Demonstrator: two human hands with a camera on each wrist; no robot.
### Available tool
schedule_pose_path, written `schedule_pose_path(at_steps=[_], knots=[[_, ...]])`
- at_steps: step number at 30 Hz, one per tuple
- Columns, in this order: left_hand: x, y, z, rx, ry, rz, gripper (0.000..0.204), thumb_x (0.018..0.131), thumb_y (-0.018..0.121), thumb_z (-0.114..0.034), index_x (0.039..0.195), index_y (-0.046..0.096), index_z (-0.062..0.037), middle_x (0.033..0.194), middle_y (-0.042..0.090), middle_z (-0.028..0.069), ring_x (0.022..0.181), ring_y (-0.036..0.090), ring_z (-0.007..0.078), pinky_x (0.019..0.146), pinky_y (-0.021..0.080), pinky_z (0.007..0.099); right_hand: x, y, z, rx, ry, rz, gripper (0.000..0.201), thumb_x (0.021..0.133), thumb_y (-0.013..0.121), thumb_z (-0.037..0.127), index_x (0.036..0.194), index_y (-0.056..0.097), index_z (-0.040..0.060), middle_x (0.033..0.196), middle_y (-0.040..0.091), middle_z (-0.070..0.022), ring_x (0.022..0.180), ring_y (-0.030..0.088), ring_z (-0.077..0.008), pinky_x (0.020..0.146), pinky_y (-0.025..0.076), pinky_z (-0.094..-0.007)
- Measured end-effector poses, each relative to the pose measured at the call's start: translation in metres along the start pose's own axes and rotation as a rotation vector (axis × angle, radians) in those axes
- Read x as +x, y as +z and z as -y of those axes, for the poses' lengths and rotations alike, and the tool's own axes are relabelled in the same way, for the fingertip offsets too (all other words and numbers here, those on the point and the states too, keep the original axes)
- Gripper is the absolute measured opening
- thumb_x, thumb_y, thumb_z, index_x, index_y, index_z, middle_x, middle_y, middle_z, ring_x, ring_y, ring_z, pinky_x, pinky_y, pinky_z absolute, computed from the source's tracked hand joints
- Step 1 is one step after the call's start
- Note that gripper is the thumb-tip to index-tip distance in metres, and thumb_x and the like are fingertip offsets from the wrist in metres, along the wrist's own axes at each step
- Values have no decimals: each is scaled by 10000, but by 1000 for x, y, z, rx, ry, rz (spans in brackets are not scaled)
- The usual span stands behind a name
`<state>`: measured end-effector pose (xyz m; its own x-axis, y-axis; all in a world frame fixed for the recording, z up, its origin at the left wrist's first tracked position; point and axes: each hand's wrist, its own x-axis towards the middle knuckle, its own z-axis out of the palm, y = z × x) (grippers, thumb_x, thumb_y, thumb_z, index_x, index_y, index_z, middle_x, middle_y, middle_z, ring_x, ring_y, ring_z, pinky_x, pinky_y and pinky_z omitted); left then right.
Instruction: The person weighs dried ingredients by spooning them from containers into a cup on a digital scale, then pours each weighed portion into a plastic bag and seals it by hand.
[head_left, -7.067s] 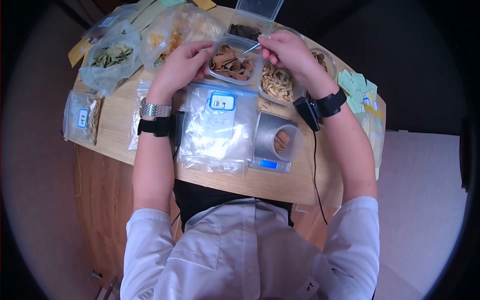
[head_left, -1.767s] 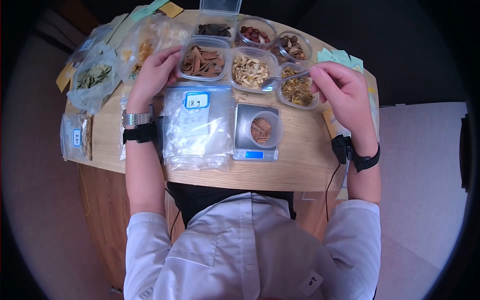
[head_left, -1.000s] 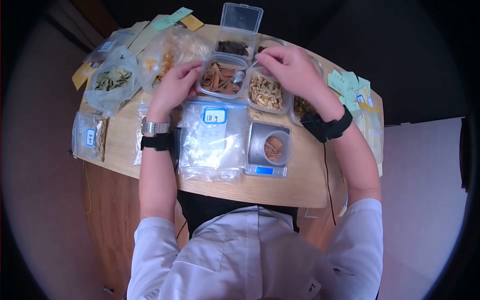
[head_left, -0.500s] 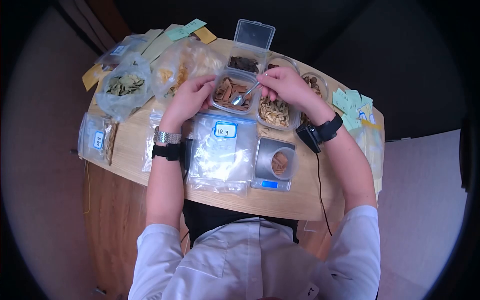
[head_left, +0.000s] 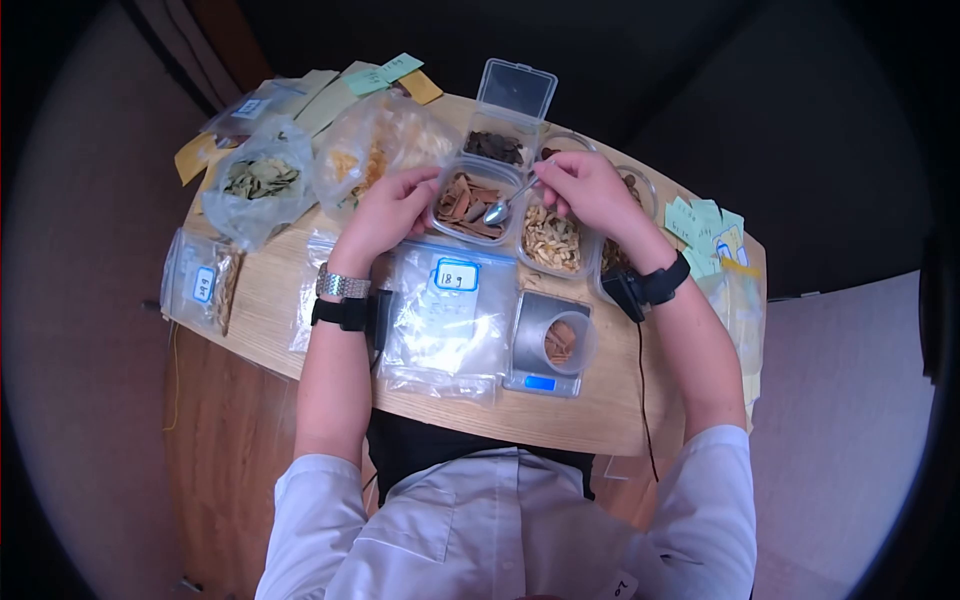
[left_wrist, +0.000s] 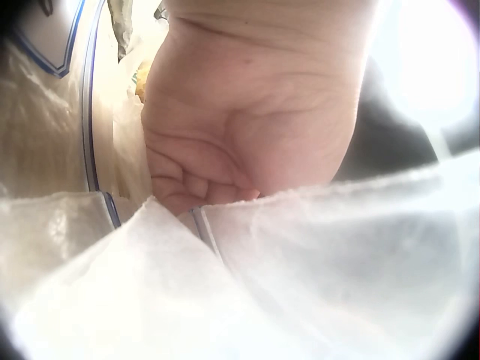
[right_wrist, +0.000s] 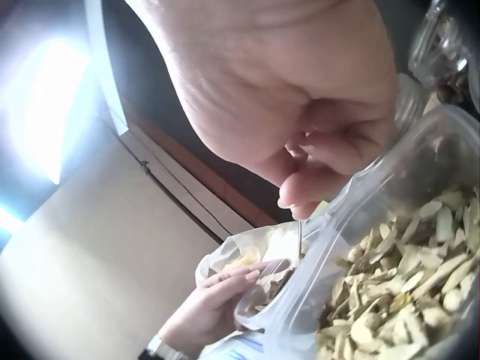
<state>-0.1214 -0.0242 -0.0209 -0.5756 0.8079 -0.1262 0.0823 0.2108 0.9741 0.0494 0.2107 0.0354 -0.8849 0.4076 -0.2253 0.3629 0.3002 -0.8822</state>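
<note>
My right hand (head_left: pixel 592 193) pinches the handle of a metal spoon (head_left: pixel 497 212), whose bowl is over the brown bark pieces (head_left: pixel 462 203) in a square clear container. In the right wrist view the right hand (right_wrist: pixel 292 97) hangs above, thumb and fingertips together. My left hand (head_left: pixel 390 215) holds that container's left rim, its fingers partly hidden; the left wrist view shows the palm of the left hand (left_wrist: pixel 247 112) behind clear plastic. A round clear cup (head_left: pixel 583 343) with bark pieces stands on a digital scale (head_left: pixel 529 330), below the containers.
Pale sliced pieces (head_left: pixel 550 240) fill the container right of the bark, with dark pieces (head_left: pixel 495 148) behind. An 18 g zip bag (head_left: pixel 440 330) lies in front. Bags of leaves (head_left: pixel 262 178) and yellow pieces (head_left: pixel 375 150) stand left. Green notes (head_left: pixel 705 230) lie right.
The right hand has carried the spoon from beside the pale slices leftward to the bark container. Its bowl now shows over the bark's right side. The left hand stays at the rim; the head view has shifted.
</note>
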Motion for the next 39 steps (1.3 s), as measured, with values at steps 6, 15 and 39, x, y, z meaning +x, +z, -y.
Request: schedule_pose_path(at_steps=[6, 15, 39], knots=[[0, 1, -1, 2, 8, 0, 401, 1037, 560, -218, 1349, 639, 22, 746, 637, -4, 636, 576, 67, 593, 477, 224, -3, 6, 5, -241, -243, -166, 307, 1022, 628, 249, 915, 726, -21, 718, 681, -46, 607, 639, -111, 598, 514, -282], [-1, 0, -1, -6, 6, 1, 397, 1043, 553, -210, 1361, 631, 14, 750, 634, -9, 641, 568, 61, 593, 466, 218, 5, 7, 0, -90, -75, -52, 303, 1027, 632, 249, 940, 737, -22, 726, 684, -30, 617, 644, -89, 583, 523, -256], [-2, 0, -1, -22, 6, -2, 395, 1041, 553, -204, 1360, 628, 17, 741, 635, -11, 631, 569, 60, 591, 469, 217, -13, 21, 37, -809, -569, -271, 246, 961, 640, 209, 830, 713, 14, 791, 687, -195, 794, 680, -388, 732, 540, -495]])
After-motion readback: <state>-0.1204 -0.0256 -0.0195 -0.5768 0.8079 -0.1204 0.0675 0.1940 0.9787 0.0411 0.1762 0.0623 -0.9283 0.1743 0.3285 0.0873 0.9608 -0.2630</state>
